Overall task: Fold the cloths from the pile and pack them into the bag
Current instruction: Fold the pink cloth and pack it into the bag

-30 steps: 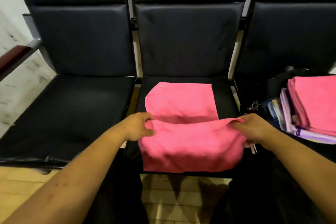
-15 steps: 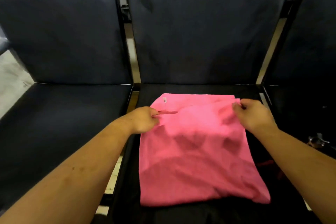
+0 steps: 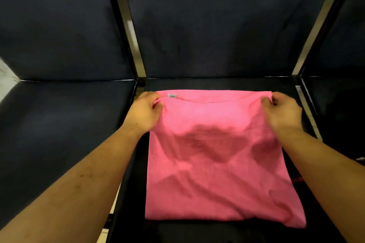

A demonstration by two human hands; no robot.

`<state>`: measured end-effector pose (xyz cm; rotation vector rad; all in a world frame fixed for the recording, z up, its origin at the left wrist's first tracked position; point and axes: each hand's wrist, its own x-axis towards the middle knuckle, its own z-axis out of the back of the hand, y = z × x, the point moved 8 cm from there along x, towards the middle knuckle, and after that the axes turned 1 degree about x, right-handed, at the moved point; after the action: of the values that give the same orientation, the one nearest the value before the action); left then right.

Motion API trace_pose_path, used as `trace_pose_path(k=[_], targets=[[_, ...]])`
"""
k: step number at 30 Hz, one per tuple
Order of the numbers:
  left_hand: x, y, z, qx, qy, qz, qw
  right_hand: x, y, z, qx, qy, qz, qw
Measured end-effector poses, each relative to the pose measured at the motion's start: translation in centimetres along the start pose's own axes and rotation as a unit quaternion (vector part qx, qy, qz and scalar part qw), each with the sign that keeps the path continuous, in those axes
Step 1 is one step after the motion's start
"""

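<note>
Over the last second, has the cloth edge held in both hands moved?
Yes. The left hand and right hand carried the held edge of the pink cloth away from the person, toward the seat back, onto its far edge.

Both your bare forearms reach forward, well apart. Your left hand lies knuckles up, its fingers curled and pinching one far corner of the pink cloth. Your right hand pinches the other far corner the same way.
</note>
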<state>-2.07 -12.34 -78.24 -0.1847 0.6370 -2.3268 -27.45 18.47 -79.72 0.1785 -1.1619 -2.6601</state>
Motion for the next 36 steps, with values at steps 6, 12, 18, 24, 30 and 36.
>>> trace_pose_path(k=[6,12,18,24,30,36], targets=[[2.2,1.6,1.0,-0.016,-0.080,0.089,0.993,0.6,-0.4,0.1,-0.013,-0.025,-0.011,1.000],[2.5,2.7,0.8,-0.050,-0.112,0.121,0.985,1.1,0.1,-0.4,-0.048,-0.037,-0.003,0.998],[2.8,3.0,0.6,-0.022,-0.096,0.125,0.987,1.5,0.7,-1.8,-0.114,0.017,0.013,0.993],[1.4,2.4,1.2,0.011,-0.036,0.111,0.993,1.2,0.4,-0.8,-0.026,0.031,-0.014,0.999],[-1.6,0.4,5.5,-0.166,-0.022,0.085,0.982,-1.2,2.2,2.8,0.130,0.077,-0.059,0.987],[-7.3,-4.9,13.2,-0.282,-0.028,0.027,0.959,-6.0,7.3,10.5,0.238,0.083,0.000,0.968]])
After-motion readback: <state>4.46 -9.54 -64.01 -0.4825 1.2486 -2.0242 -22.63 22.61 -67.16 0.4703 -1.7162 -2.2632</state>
